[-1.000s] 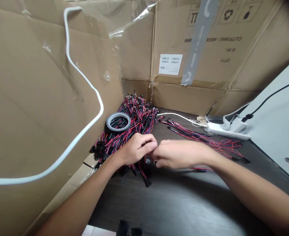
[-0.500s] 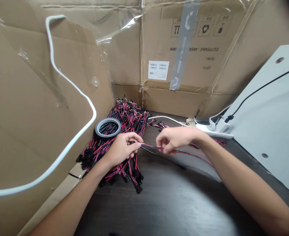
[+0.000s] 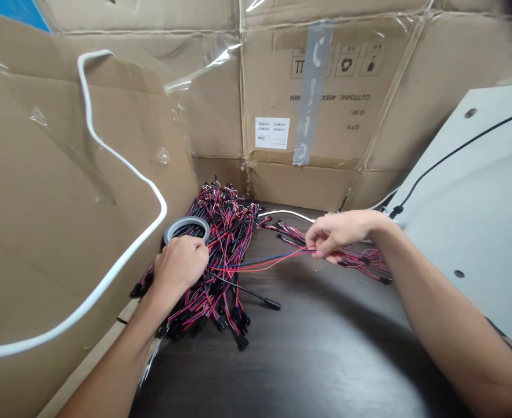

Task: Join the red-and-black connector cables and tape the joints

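Note:
Several thin red and blue wires [image 3: 256,264] stretch across between my two hands. My left hand [image 3: 181,264] is closed on their left end, palm down, over the near edge of the tape roll [image 3: 186,222]; its fingertips are hidden. A black cable [image 3: 242,287] with a thicker round tip runs out from beside this hand to the right. My right hand [image 3: 336,235] pinches the wires' other end between thumb and fingers. Under and around my left hand lies a big heap of red, blue and black wire leads [image 3: 225,226] with black connectors.
A smaller bunch of wires [image 3: 364,262] lies on the dark table [image 3: 308,360] beneath my right hand. Cardboard [image 3: 221,116] walls the back and left. A white cable [image 3: 125,238] hangs at left. At right, a white panel [image 3: 478,191] leans with a black cord [image 3: 456,143] across it.
My hands have drawn apart, the left towards the tape roll and the right further right. The wires between them now show a longer stretch. The view has shifted slightly.

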`<act>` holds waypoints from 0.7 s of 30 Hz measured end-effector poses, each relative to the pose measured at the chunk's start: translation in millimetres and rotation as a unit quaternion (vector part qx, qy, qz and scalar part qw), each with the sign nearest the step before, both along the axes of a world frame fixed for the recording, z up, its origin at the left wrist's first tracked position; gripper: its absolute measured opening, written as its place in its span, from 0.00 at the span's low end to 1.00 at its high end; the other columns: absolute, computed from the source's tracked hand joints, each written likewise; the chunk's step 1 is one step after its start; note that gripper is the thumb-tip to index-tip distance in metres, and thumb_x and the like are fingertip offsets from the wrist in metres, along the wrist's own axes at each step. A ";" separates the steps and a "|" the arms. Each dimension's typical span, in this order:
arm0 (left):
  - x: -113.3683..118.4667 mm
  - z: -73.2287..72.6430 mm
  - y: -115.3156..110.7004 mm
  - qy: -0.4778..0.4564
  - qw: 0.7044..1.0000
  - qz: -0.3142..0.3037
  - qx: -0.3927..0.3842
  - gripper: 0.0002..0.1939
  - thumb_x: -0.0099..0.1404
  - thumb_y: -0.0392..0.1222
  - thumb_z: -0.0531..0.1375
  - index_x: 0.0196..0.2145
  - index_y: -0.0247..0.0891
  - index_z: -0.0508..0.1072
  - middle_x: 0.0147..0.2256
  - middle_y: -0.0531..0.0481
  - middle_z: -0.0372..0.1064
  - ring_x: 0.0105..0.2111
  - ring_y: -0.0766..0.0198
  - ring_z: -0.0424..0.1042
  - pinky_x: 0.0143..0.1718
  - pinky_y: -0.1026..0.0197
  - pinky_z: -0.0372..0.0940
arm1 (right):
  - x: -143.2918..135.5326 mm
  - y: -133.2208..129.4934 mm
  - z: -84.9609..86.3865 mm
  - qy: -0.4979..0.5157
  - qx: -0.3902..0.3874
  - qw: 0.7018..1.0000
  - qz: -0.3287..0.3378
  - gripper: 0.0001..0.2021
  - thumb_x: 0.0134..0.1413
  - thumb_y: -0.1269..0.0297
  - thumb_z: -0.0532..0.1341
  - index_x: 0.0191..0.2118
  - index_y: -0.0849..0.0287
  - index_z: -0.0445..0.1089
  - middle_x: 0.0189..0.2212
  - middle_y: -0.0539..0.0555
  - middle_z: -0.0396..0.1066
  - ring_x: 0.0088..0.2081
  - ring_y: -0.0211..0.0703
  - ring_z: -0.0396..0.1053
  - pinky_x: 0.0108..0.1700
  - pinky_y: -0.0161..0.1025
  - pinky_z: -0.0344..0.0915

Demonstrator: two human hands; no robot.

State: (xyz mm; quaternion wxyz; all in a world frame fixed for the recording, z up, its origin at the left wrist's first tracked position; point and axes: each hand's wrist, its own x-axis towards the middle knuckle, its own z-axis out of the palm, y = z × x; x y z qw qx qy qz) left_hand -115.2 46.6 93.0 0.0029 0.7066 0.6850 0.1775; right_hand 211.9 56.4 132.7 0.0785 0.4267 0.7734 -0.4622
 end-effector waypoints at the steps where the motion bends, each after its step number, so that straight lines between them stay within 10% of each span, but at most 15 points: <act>1: 0.8 1.5 -4.0 0.043 0.999 0.015 -0.006 0.13 0.55 0.40 0.49 0.18 0.37 0.69 0.24 0.43 0.68 0.25 0.56 0.65 0.25 0.58 0.50 | 1.3 -0.2 1.2 -0.002 0.009 1.000 0.002 0.09 0.53 0.62 0.59 0.29 0.62 0.63 0.20 0.49 0.67 0.22 0.33 0.62 0.25 0.31 0.56; 5: 12.2 6.5 -21.7 0.136 0.991 -0.001 -0.001 0.11 0.54 0.37 0.51 0.24 0.35 0.74 0.30 0.37 0.72 0.30 0.47 0.70 0.30 0.52 0.58 | -1.2 -0.2 3.4 0.000 0.061 0.998 0.009 0.09 0.54 0.61 0.59 0.29 0.63 0.65 0.17 0.46 0.62 0.20 0.31 0.57 0.23 0.31 0.54; 8: 34.3 10.4 -30.5 0.097 0.977 -0.169 0.087 0.12 0.56 0.34 0.51 0.29 0.34 0.75 0.34 0.40 0.73 0.40 0.49 0.70 0.45 0.49 0.60 | -9.3 0.1 2.2 0.002 0.095 0.995 0.037 0.09 0.55 0.61 0.59 0.32 0.63 0.66 0.18 0.46 0.62 0.20 0.31 0.57 0.22 0.30 0.53; 11: 65.5 8.4 -33.6 -0.086 0.946 -0.313 -0.010 0.14 0.63 0.44 0.53 0.40 0.37 0.75 0.41 0.45 0.74 0.41 0.58 0.71 0.45 0.57 0.62 | -21.0 -0.3 -1.6 0.029 0.118 0.990 0.075 0.10 0.56 0.60 0.59 0.33 0.64 0.67 0.19 0.46 0.62 0.21 0.31 0.57 0.22 0.30 0.52; 21: 90.5 -29.7 -23.3 -0.416 0.841 -0.259 -0.227 0.13 0.62 0.46 0.56 0.27 0.33 0.69 0.16 0.59 0.55 0.15 0.75 0.50 0.18 0.69 0.47 | -24.0 2.0 -5.1 0.071 0.126 0.988 0.044 0.09 0.54 0.63 0.59 0.36 0.65 0.70 0.22 0.48 0.66 0.23 0.33 0.63 0.24 0.31 0.59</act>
